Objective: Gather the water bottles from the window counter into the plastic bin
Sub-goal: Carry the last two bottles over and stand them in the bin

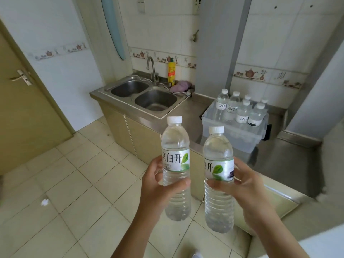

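Observation:
My left hand (158,185) grips a clear water bottle (176,146) with a white cap and a green-leaf label, held upright above the floor. My right hand (242,185) holds a second, matching water bottle (218,151) upright beside it; the two bottles do not touch. Beyond them, on the steel counter (283,164), stands the clear plastic bin (232,135). Several more bottles (240,108) stand upright inside the bin, filling its back half.
A double steel sink (145,95) with a tap sits left of the bin, with a yellow bottle (171,72) and a purple cloth (179,86) behind it. A door (20,116) is at the left. Tiled floor (74,183) lies below my hands. A grey pillar (316,90) rises at the right.

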Available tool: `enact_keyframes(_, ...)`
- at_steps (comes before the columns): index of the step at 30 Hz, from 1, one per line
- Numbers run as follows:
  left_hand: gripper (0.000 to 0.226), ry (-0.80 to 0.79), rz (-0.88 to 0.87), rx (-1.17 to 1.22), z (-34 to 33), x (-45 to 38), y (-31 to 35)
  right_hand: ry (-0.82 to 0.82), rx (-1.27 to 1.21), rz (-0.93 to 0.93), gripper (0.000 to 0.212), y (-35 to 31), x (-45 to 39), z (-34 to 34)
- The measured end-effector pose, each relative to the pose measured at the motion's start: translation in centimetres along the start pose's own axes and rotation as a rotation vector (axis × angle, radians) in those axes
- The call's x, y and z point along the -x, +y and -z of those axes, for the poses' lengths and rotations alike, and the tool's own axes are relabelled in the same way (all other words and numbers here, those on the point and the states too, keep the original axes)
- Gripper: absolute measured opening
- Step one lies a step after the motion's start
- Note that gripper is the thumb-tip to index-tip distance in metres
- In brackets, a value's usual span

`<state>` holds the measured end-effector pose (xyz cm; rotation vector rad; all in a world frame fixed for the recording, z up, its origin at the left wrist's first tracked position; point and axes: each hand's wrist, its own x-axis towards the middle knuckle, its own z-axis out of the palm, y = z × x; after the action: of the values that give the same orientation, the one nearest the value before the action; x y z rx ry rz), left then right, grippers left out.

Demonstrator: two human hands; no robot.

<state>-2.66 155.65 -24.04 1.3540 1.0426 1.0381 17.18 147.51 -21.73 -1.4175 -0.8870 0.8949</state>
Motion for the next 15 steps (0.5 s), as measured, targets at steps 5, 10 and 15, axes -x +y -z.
enact_keyframes(5,0.072,-0.015,0.019,0.002,-3.5,-8.5,-0.1,0.024,-0.021,-0.037,0.066,0.2,-9.3,1.4)
enact_keyframes(10,0.076,-0.042,0.038,-0.022,-6.7,-15.5,-0.2,0.061,-0.023,-0.051,0.065,-0.1,-16.3,3.3)
enact_keyframes(15,0.072,-0.118,0.024,-0.046,-9.9,-21.4,-0.2,0.117,-0.038,-0.071,0.070,0.4,-21.4,4.9)
